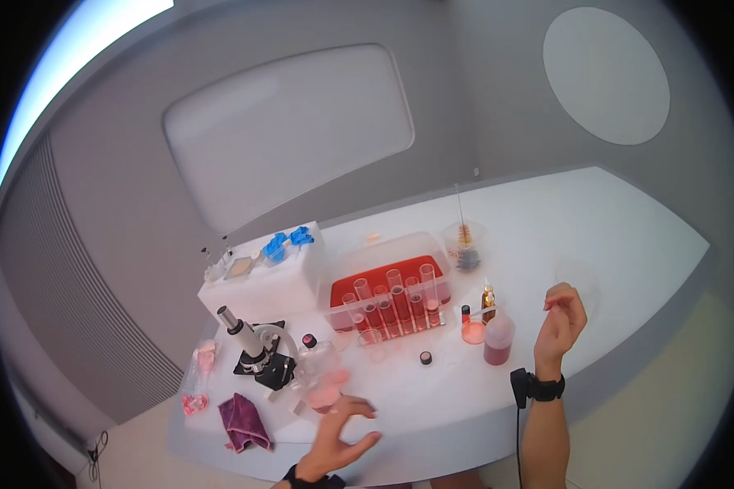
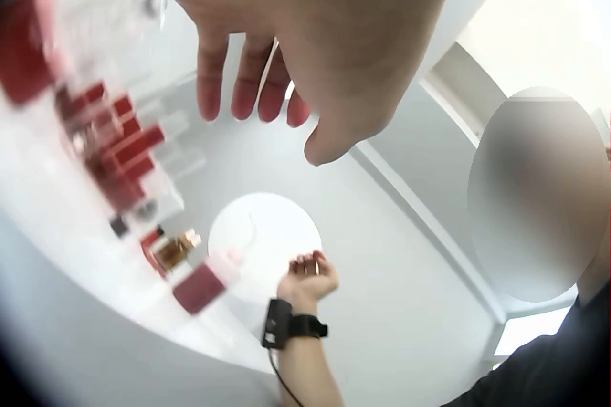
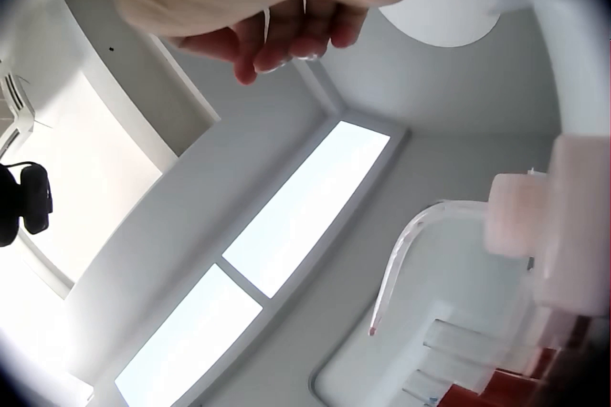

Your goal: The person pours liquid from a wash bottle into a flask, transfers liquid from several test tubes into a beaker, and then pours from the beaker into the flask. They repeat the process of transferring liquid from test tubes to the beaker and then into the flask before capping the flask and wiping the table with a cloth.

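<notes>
My left hand [image 1: 338, 436] hovers over the front edge of the table, thumb and fingers spread apart with nothing between them. Just beyond its fingers lies a shallow clear dish of pink liquid [image 1: 324, 398]. On the other side my right hand [image 1: 559, 326] is raised, palm turned up and fingers loosely bent, holding nothing. Left of it stands a squeeze wash bottle [image 1: 498, 346] with red liquid; its bent spout [image 3: 406, 245] shows in the right wrist view. A brown dropper bottle [image 1: 488, 306] and a small red bottle [image 1: 466, 314] are close behind it.
A rack of test tubes [image 1: 400, 326] with red liquid stands mid-table before a clear tub [image 1: 420, 243]. To the left are a microscope [image 1: 257, 350], a purple cloth [image 1: 245, 422] and a white block [image 1: 261, 301] bearing blue gloves. A black cap [image 1: 426, 357] lies in front of the rack.
</notes>
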A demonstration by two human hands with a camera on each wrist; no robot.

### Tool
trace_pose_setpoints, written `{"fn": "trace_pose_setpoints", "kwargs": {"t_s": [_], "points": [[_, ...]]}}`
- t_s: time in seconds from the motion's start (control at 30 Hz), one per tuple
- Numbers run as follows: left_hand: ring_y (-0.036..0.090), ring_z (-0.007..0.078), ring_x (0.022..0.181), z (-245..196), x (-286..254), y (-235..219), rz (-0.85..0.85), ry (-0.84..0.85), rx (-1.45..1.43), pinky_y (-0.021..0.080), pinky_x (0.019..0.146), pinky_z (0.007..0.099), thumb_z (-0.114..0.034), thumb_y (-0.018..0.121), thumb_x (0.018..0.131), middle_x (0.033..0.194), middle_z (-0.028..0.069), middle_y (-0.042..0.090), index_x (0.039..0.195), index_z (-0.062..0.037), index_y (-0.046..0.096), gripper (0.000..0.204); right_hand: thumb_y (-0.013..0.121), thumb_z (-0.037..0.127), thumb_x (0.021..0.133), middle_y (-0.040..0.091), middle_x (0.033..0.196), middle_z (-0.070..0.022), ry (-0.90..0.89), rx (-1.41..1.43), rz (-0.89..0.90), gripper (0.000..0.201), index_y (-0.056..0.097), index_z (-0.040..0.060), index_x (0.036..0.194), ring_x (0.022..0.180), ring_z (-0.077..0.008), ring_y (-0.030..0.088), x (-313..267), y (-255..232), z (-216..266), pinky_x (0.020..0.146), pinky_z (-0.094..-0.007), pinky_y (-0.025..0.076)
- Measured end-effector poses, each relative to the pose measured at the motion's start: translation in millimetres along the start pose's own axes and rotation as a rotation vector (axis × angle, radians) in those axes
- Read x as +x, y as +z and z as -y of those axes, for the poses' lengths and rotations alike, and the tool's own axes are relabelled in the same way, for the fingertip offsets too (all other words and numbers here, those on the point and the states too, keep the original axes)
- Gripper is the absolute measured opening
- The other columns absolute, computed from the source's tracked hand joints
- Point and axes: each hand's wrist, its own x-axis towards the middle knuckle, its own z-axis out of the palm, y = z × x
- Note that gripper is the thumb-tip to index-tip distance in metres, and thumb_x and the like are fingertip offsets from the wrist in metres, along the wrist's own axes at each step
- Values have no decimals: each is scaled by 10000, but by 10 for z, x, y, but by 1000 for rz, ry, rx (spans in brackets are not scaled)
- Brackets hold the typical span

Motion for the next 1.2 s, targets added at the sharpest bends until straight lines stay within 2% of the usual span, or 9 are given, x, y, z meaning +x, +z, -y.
{"fn": "trace_pose_setpoints", "kwargs": {"t_s": [0.17, 0.2, 0.4, 0.63, 0.77, 0.8, 0.9, 1.1, 1.2], "points": [[660, 169, 905, 541, 403, 673, 174, -136, -425, 560, 835, 334, -79, 768, 941, 1031, 77, 679, 1122, -27, 647, 224, 548, 57, 811, 537, 795, -95, 10, 31, 133, 99, 583, -36, 811, 748, -172, 465, -120, 139, 39, 679, -301, 360], [637, 94, 883, 657, 418, 727, 171, -184, -435, 532, 826, 291, -76, 748, 976, 982, 4, 663, 1124, -32, 643, 186, 560, 48, 812, 544, 777, -93, 11, -3, 185, 86, 591, -31, 796, 736, -174, 472, -151, 133, 27, 669, -302, 359], [520, 49, 768, 925, 297, 635, 156, -250, -579, 454, 709, 238, -95, 734, 988, 834, -39, 547, 1110, -46, 637, 163, 571, -26, 805, 589, 744, -90, 5, -183, 458, 47, 613, -24, 784, 713, -183, 521, -275, 317, 29, 664, -306, 389], [409, 39, 632, 1045, 351, 696, 31, -224, -562, 352, 586, 250, -114, 734, 967, 697, -54, 438, 1039, -56, 636, 135, 685, -93, 832, 657, 843, -76, 178, -343, 997, 138, 701, 7, 926, 694, -172, 590, -581, 879, 53, 658, -271, 445], [405, 82, 601, 1060, 338, 693, -14, -193, -555, 353, 580, 290, -176, 743, 966, 646, -22, 400, 1012, -56, 622, 177, 691, 47, 898, 666, 1158, -148, 300, -551, 1315, 404, 633, 23, 1297, 991, -277, 677, -660, 1568, 257, 796, -364, 569], [405, 82, 601, 1046, 331, 688, -15, -188, -560, 353, 580, 290, -176, 743, 966, 646, -22, 400, 1012, -56, 622, 177, 691, 47, 898, 666, 1158, -148, 297, -559, 1316, 404, 633, 23, 1297, 991, -277, 677, -710, 1673, 222, 796, -364, 569], [411, 96, 593, 1015, 339, 669, -110, -197, -524, 354, 578, 304, -179, 746, 948, 641, -6, 404, 1000, -54, 626, 181, 683, 146, 931, 612, 1336, -160, -37, -682, 1413, 526, 551, 59, 1432, 1178, -354, 659, -808, 1896, -125, 933, -415, 567], [403, 78, 623, 1007, 335, 652, -206, -231, -517, 349, 594, 273, -119, 743, 918, 669, -21, 405, 983, -46, 620, 157, 682, 186, 943, 568, 1390, -166, 16, -711, 1503, 557, 520, 66, 1462, 1242, -385, 616, -990, 1988, -536, 998, -460, 533], [422, 103, 669, 976, 325, 665, -243, -262, -466, 380, 635, 286, -100, 744, 895, 714, -7, 421, 1002, -47, 602, 185, 696, 179, 939, 584, 1346, -168, 213, -730, 1547, 529, 536, 59, 1428, 1247, -398, 609, -952, 1982, -457, 1000, -458, 527]]}}
